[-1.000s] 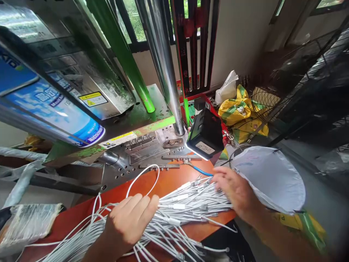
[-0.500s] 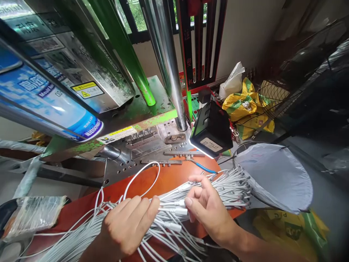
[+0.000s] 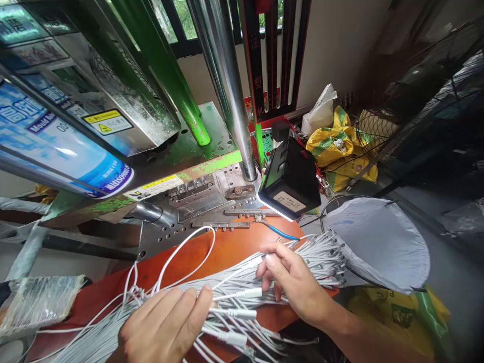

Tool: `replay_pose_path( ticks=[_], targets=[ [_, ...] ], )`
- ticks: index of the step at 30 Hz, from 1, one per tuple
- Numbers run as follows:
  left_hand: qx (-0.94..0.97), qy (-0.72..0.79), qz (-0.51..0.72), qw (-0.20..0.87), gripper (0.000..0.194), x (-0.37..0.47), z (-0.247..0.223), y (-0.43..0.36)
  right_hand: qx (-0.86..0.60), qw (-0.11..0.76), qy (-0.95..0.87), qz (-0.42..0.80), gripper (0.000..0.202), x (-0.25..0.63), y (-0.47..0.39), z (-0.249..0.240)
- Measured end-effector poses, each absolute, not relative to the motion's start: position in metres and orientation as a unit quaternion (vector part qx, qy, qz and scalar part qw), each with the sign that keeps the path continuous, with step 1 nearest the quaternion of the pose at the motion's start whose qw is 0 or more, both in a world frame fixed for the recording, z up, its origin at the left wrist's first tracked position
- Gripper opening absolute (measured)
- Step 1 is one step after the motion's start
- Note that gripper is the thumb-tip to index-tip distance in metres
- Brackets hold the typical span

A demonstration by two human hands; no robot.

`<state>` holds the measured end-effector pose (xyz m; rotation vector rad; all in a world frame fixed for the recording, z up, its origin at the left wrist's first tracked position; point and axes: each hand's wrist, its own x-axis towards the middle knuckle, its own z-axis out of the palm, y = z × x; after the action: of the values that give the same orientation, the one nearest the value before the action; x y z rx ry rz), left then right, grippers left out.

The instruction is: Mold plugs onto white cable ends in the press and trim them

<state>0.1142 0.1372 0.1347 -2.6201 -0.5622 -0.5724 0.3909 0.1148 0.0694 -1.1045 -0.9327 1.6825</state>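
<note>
- White cables (image 3: 321,259) lie in a thick bundle across an orange-brown surface (image 3: 230,247); they fan out at the right end, and several white connectors (image 3: 242,313) stick out between the two hands
- Left hand (image 3: 166,322) is closed over the bundle, back of the hand up, with fingers together and folded down on the cables; its palm side is hidden
- Right hand (image 3: 295,282) is partly curled over the bundle beside the connectors, thumb tip close to the forefinger; whether anything is pinched there cannot be told
- One cable rises in a loop (image 3: 206,228) just beyond the left hand
- Beyond the bundle lies a tool with a blue handle (image 3: 283,233); near it are two narrow metal bars (image 3: 227,226), and a black lamp (image 3: 291,176), lit along its lower edge, hangs above
- Farther out are a green machine frame (image 3: 212,164) with a steel column (image 3: 227,85); a blue-and-white can (image 3: 75,146) at left; a pale round cloth (image 3: 378,242) and yellow bags (image 3: 333,146) at right
</note>
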Motion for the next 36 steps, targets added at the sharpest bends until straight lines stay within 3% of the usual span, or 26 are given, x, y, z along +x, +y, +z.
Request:
replay_pose_path(
  ticks=[9,15,26,30,33,36],
  targets=[
    [-0.925,-0.185,-0.256,0.213,0.021,0.120,0.135,0.141,-0.422,0.483,-0.355,0.680,0.040,0.385,0.118,0.084],
    [-0.939,-0.214,-0.204,0.174,0.019,0.122,0.143,0.135,-0.458,0.494,-0.384,0.632,0.039,0.382,0.117,0.082],
    [-0.948,-0.220,-0.194,0.124,0.027,0.128,0.132,0.148,-0.437,0.487,-0.348,0.671,0.038,0.386,0.121,0.083],
    [-0.938,-0.258,-0.233,-0.009,0.035,0.149,0.122,0.150,-0.410,0.519,-0.381,0.645,0.033,0.384,0.118,0.084],
    [-0.899,-0.301,-0.265,-0.174,0.039,0.167,0.114,0.148,-0.393,0.529,-0.405,0.634,0.029,0.383,0.117,0.084],
    [-0.808,-0.379,-0.238,-0.384,0.032,0.179,0.115,0.147,-0.374,0.535,-0.419,0.631,0.025,0.383,0.118,0.082]
  ],
)
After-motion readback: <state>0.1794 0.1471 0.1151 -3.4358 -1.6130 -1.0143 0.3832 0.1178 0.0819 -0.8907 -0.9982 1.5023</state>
